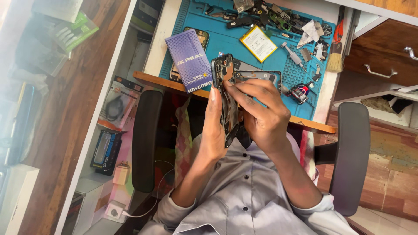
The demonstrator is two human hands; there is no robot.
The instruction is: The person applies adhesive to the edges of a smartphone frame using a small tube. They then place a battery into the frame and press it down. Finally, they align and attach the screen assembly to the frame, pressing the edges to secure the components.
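Blue work mat (226,37) laid on table (159,35); on it: purple box (191,58), flat battery (258,42), small screwdriver (292,54), brush (336,52), loose phone parts (278,15).

Opened phone (225,98) held upright above table edge, over lap.

Left hand (213,130): grip wrapped along phone's left side, palm against it.

Right hand (263,115): grip closed on phone's right side, fingertips (230,85) pressed onto exposed interior.

Blue work mat (226,37) carries purple box (191,58), flat battery (258,42), brush (335,54), loose parts (283,17).
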